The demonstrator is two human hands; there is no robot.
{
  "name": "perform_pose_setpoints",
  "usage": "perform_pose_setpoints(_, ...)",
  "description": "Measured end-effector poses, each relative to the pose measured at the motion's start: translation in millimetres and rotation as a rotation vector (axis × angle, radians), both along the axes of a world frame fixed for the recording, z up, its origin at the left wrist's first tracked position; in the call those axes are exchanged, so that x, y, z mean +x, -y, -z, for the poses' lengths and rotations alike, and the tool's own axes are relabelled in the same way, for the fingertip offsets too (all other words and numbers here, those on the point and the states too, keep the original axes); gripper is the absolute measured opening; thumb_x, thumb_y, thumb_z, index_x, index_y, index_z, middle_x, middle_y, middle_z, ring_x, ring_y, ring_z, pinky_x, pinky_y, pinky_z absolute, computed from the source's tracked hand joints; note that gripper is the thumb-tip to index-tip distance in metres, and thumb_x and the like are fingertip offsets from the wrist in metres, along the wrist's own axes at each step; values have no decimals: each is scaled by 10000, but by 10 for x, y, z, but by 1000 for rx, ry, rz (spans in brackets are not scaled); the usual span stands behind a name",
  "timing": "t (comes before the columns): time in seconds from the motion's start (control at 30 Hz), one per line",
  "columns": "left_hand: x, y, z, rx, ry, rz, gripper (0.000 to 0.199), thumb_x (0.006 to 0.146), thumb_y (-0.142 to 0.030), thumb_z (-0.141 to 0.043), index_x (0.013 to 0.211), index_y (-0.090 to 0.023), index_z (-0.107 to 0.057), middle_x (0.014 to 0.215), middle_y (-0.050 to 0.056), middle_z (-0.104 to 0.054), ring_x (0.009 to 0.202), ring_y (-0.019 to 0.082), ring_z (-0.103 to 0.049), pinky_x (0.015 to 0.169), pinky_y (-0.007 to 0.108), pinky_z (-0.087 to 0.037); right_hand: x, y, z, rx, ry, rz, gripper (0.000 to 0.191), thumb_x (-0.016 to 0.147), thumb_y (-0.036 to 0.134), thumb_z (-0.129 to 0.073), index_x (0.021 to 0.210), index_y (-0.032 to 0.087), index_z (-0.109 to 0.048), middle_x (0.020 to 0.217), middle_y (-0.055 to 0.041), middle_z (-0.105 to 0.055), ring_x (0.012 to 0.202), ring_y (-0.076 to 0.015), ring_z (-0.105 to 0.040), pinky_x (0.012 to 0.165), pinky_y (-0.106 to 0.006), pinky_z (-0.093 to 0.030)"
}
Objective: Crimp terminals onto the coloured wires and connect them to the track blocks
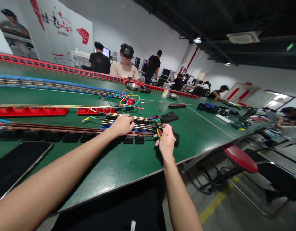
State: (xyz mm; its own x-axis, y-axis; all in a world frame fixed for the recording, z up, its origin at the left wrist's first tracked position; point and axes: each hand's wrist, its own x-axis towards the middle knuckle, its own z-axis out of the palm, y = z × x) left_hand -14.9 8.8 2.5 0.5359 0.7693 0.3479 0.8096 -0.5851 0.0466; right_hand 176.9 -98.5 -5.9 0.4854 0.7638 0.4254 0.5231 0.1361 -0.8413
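My left hand (124, 124) lies over a bundle of long thin rails, its fingers curled down onto them. Blue and black holders (135, 140) carry these rails near their right end. In my right hand (166, 139), closed at the rails' end, is a tool with yellow-and-black handles (159, 129) that looks like pliers; its jaws are hard to make out. Beside that hand lies a black end piece (169, 116) with thin coloured wires running to it. A green-and-yellow wire (89, 118) with a ring terminal sticks out left of my left hand.
Behind run red-backed rails (30, 111) and a long blue rail strip (54, 85). Coloured wires (131, 100) loop nearby. A phone (20, 163) lies front left. Metal bowls (133, 86) and a bottle (165, 92) stand farther back. A red stool (239, 157) stands right; people sit around.
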Motion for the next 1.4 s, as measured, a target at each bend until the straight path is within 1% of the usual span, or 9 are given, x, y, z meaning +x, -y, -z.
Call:
perform_pose_setpoints(0.23,9,-4,1,1,-1,0,326,927,-252,-409,934,-118,-706,980,127,-659,990,257,-603,899,361,-475,7,2,10,0,-3,-16,569,978,513,-187,1202,147,-562,567,15,-648,327,-123,-576,383,-207,-423)
perform_pose_setpoints(0.47,10,-5,4,3,1,-3,326,932,-267,-412,931,-126,-707,980,120,-658,987,246,-600,892,348,-475,-17,58,31,25,198,65,541,1003,431,-244,1333,158,-574,383,47,-536,393,-163,-627,500,-237,-500)
perform_pose_setpoints(0.6,9,3,-2,4,-9,-6,332,933,-266,-406,932,-126,-708,980,119,-657,987,242,-601,898,344,-473,15,28,86,91,291,91,532,1000,430,-266,1229,147,-654,722,-56,-735,417,-135,-620,505,-248,-508)
perform_pose_setpoints(0.7,6,11,-8,1,-1,0,341,928,-261,-398,926,-123,-709,971,126,-657,976,248,-603,889,356,-479,20,-4,117,181,393,115,523,997,412,-276,1156,136,-690,1044,-131,-738,642,-166,-697,629,-272,-539)
perform_pose_setpoints(0.8,1,10,-9,1,11,12,342,921,-260,-398,911,-123,-711,963,134,-658,972,257,-603,881,369,-485,-1,-17,131,198,469,139,502,993,402,-293,1141,139,-693,1062,-146,-732,880,-221,-705,773,-310,-527)
perform_pose_setpoints(0.9,-5,0,-1,5,13,19,339,921,-263,-400,910,-123,-709,966,134,-659,976,257,-601,892,370,-481,-20,-9,133,129,469,143,476,992,405,-303,1167,158,-670,1011,-135,-740,884,-238,-702,769,-325,-509)
perform_pose_setpoints(1.0,-6,-10,10,9,15,19,331,921,-264,-405,911,-131,-709,968,125,-660,978,249,-601,894,357,-476,-10,7,126,95,382,90,467,994,423,-291,1174,170,-641,915,-99,-740,725,-201,-698,677,-298,-505)
perform_pose_setpoints(1.13,0,-13,16,8,20,17,335,922,-267,-403,915,-130,-709,973,129,-658,983,251,-602,888,354,-476,30,21,117,31,102,-90,482,995,497,-264,1223,203,-570,805,-22,-711,415,-97,-551,483,-229,-448)
perform_pose_setpoints(1.4,4,-17,13,15,4,12,345,926,-271,-394,913,-126,-707,951,127,-659,957,248,-616,868,346,-479,21,-9,99,39,-375,-302,487,930,635,-336,1183,238,-460,583,62,-618,315,-52,-306,335,-144,-255)
